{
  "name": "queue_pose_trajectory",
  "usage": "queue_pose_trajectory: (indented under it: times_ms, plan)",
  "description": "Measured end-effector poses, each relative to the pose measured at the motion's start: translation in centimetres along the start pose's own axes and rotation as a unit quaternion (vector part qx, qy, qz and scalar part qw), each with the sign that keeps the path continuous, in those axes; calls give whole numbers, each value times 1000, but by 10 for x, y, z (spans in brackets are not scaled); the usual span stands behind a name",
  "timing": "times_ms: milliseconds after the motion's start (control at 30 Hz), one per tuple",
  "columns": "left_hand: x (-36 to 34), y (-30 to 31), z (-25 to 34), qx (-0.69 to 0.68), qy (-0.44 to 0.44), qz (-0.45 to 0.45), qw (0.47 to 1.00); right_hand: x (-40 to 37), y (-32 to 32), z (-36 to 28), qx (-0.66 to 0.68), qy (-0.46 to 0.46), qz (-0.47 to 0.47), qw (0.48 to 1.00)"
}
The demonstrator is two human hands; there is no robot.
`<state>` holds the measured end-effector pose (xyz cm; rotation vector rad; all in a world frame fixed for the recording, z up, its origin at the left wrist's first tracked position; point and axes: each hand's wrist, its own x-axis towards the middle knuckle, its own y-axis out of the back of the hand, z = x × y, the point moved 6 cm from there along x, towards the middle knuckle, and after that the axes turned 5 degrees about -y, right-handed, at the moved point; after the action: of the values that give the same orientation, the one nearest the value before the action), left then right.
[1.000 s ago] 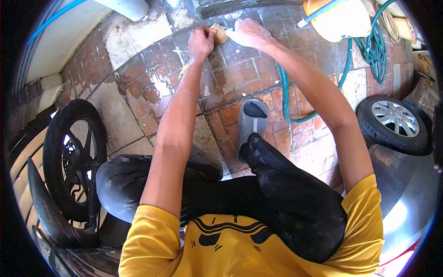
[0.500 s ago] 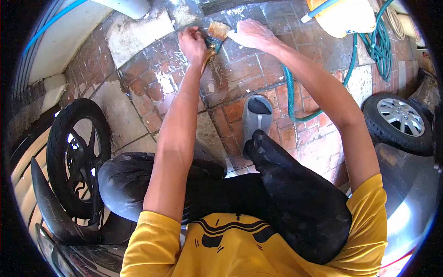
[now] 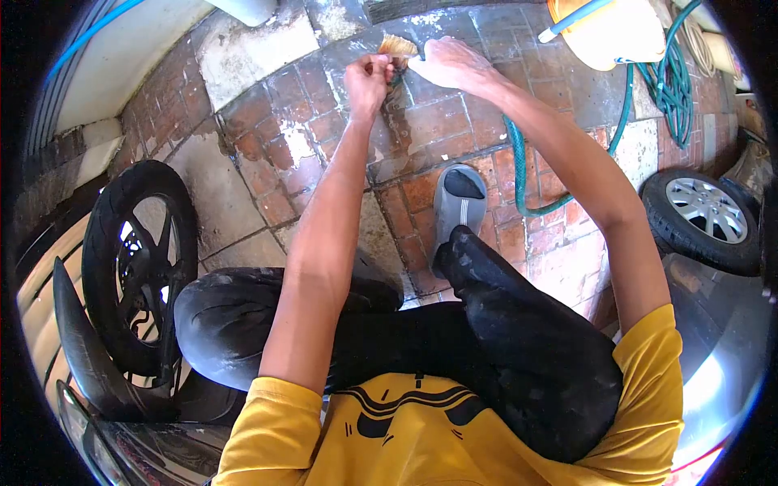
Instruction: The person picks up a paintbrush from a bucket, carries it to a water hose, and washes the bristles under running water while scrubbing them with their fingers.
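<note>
Near the far edge of the floor [image 3: 442, 121] is the brush [image 3: 397, 46]; the bucket [image 3: 609, 36] stands toward the far right corner, the car wheel [image 3: 707, 211] at the right edge.

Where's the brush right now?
Head view, top centre: the brush is between the left hand and the right hand, bristles toward the picture's top edge.

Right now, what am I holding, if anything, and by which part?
I can't tell: your left hand and right hand are beside the brush bristles, grip unclear.
</note>
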<state>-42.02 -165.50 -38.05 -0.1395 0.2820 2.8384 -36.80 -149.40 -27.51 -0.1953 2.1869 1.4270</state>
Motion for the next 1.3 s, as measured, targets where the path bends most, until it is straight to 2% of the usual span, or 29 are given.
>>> queue_pose_trajectory:
  times_ms: [33, 100, 167, 300, 367, 500, 567, 600, 667, 733, 767, 800, 833, 867, 933, 1000, 1067, 1167, 1233, 1300]
  plan:
    - [2, -9, 1, -111, -4, -49, 993, -3, 2, -1, -1, 2, 0, 1000]
    - [4, -13, 2, -146, -16, -40, 988, -7, 4, -2, -3, 0, 2, 1000]
    - [5, -14, 5, -188, -31, -30, 981, -10, 6, -4, -7, 15, 42, 999]
    - [2, -11, 10, -169, -26, -60, 983, -18, 13, -11, -2, 27, 31, 999]
    - [-7, -11, 16, -100, 26, -84, 991, -16, 9, -11, -6, 23, 23, 999]
    - [-11, -7, 21, -27, 35, -88, 995, -25, 12, -16, 17, 24, 46, 999]
    - [-10, -4, 29, 48, -47, -96, 993, -33, 17, -18, 23, 0, 16, 1000]
    - [-8, -3, 29, 49, -48, -94, 993, -32, 14, -14, 24, 2, 17, 1000]
    - [-13, -6, 45, -46, -18, -152, 987, -32, 13, -10, 24, 43, 66, 997]
    - [-13, 0, 69, -15, -12, -168, 986, -40, 17, -8, 29, 41, 71, 996]
    - [-12, 0, 81, 124, -55, -258, 957, -48, 23, -8, 34, 37, 74, 996]
    - [-12, 0, 93, 258, -95, -339, 900, -56, 32, -12, 33, 36, 73, 996]
    - [-11, 4, 119, 364, -198, -375, 830, -64, 41, -14, 54, 4, 57, 997]
    - [-6, 12, 134, 363, -195, -373, 831, -69, 45, -14, 75, -27, 40, 996]
    - [-5, 21, 181, 288, -288, -402, 820, -75, 46, -8, 86, -24, 66, 994]
    - [-24, 29, 250, 229, -192, -461, 836, -77, 50, -2, 103, -20, 96, 990]
    - [-53, 42, 305, 136, -81, -484, 860, -81, 48, 3, 96, -30, 82, 992]
    - [-96, 58, 370, 15, -135, -482, 866, -91, 52, 3, 115, -26, 84, 990]
    - [-114, 62, 391, -61, -180, -465, 864, -91, 54, 1, 119, -43, 37, 991]
    - [-133, 64, 397, -136, -196, -417, 877, -88, 51, 4, 119, -45, 32, 991]
